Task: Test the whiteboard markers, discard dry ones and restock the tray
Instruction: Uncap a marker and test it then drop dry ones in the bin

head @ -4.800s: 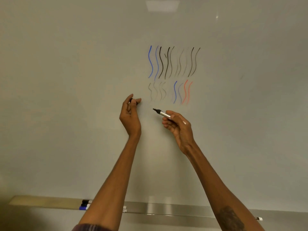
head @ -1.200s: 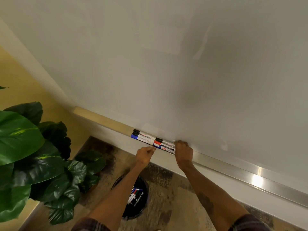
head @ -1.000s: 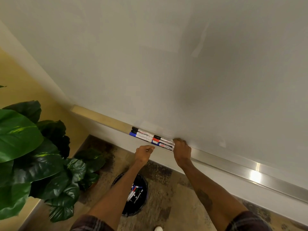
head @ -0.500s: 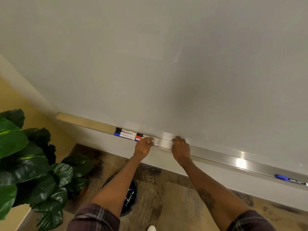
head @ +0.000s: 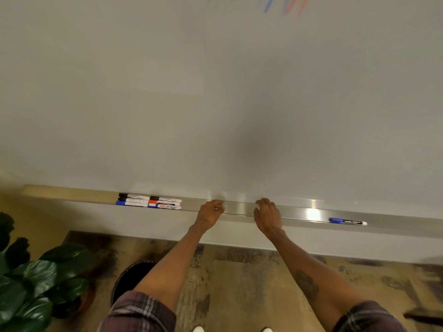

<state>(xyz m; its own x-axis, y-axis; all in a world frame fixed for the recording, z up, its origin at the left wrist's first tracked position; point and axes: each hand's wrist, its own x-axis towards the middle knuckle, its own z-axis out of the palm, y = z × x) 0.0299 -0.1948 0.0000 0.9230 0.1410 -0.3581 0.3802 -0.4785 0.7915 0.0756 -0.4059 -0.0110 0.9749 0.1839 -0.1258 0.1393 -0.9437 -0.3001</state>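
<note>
Several capped markers (head: 149, 202) in black, blue and red lie bunched in rows at the left of the metal marker tray (head: 239, 208) under the whiteboard (head: 215, 92). A lone blue-capped marker (head: 347, 221) lies far right in the tray. My left hand (head: 211, 213) hovers at the tray edge, fingers loosely curled, holding nothing, just right of the bunch. My right hand (head: 267, 215) is over the tray a little further right, fingers relaxed and empty.
A dark round bin (head: 130, 279) stands on the patterned floor below my left arm. A large leafy plant (head: 36, 283) fills the lower left. Blue and red test strokes (head: 285, 4) show at the board's top edge.
Both hands have left the bunched markers and shifted right along the tray. The view has swung right, bringing the lone blue marker closer in.
</note>
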